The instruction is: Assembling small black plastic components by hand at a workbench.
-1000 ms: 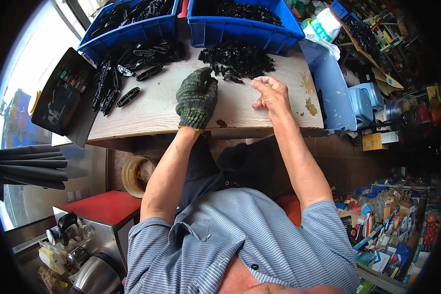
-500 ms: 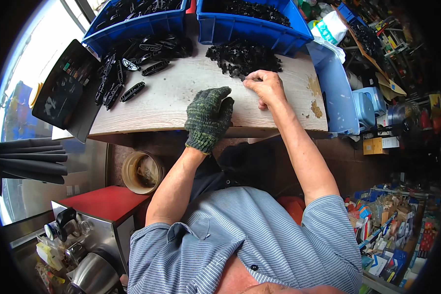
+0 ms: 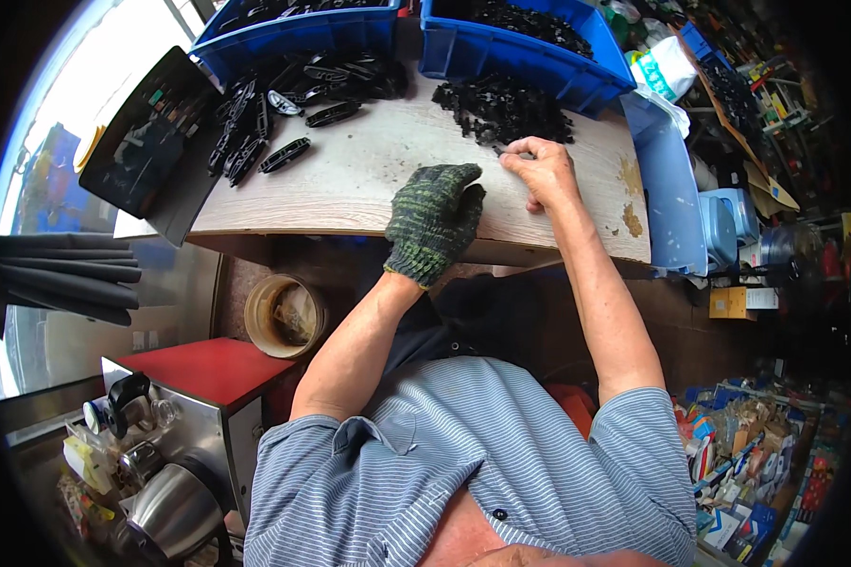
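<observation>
My right hand (image 3: pixel 545 174) is bare and pinches a small black plastic part between thumb and fingertips, at the near edge of a heap of small black parts (image 3: pixel 501 106). My left hand (image 3: pixel 433 219) wears a dark green knitted glove. Its fingers are curled over the table's front edge, and whatever they hold is hidden. To the left on the pale wooden table (image 3: pixel 350 194) lie long black oval plastic pieces (image 3: pixel 284 155), several heaped together and a few apart. One piece (image 3: pixel 284 104) shows a light, silvery face.
Two blue bins (image 3: pixel 298 42) (image 3: pixel 529 52) filled with black parts stand along the back. A dark folding case (image 3: pixel 151 137) leans at the left. A pale blue tub (image 3: pixel 667 180) adjoins the table's right side. Below left are a bucket (image 3: pixel 284 317) and a red-topped cabinet (image 3: pixel 208 367).
The whole view has shifted, so the table and both hands appear farther right. Against the table and the heap, my hands have hardly moved.
</observation>
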A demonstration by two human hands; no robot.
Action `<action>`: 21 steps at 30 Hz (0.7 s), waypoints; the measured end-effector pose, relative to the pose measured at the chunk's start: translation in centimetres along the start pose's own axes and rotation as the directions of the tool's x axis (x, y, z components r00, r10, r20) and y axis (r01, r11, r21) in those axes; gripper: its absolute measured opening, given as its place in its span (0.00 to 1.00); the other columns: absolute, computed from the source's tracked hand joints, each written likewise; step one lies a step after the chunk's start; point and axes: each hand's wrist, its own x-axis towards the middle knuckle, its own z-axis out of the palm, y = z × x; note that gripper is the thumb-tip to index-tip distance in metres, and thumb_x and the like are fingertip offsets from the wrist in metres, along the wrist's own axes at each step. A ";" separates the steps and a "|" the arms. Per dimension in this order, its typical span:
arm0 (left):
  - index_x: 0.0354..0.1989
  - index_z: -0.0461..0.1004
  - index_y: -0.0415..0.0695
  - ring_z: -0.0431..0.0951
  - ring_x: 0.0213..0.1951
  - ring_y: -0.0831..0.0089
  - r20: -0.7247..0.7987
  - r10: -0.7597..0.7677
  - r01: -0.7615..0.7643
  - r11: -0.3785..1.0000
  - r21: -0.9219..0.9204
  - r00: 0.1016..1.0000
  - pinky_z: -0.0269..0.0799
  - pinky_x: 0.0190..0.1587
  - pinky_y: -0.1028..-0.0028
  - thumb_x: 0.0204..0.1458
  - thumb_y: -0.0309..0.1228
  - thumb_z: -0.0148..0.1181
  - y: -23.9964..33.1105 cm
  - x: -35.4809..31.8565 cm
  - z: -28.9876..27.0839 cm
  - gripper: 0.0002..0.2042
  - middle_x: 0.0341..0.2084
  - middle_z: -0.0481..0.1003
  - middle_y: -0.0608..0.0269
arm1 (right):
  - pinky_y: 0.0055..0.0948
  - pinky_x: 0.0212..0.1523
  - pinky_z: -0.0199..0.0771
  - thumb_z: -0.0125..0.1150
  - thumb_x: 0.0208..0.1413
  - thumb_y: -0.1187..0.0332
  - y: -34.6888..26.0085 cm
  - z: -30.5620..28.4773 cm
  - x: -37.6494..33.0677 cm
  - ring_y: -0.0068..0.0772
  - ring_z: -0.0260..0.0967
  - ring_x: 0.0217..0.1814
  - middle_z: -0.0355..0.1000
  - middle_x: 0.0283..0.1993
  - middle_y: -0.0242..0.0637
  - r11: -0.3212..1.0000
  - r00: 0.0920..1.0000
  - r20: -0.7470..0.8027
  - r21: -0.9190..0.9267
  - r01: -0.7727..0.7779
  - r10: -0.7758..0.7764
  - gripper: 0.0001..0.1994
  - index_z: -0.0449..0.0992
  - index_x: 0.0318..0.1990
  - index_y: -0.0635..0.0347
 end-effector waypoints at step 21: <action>0.37 0.78 0.38 0.80 0.24 0.74 0.565 -0.457 0.723 0.502 -0.474 0.687 0.75 0.28 0.73 0.59 0.37 0.58 -1.0 4.4 1.2 0.12 0.25 0.79 0.60 | 0.16 0.15 0.60 0.65 0.61 0.66 3.4 1.0 -1.3 0.11 0.54 0.13 0.69 0.21 0.23 0.822 0.938 0.250 0.567 0.058 -0.239 0.08 0.79 0.41 0.62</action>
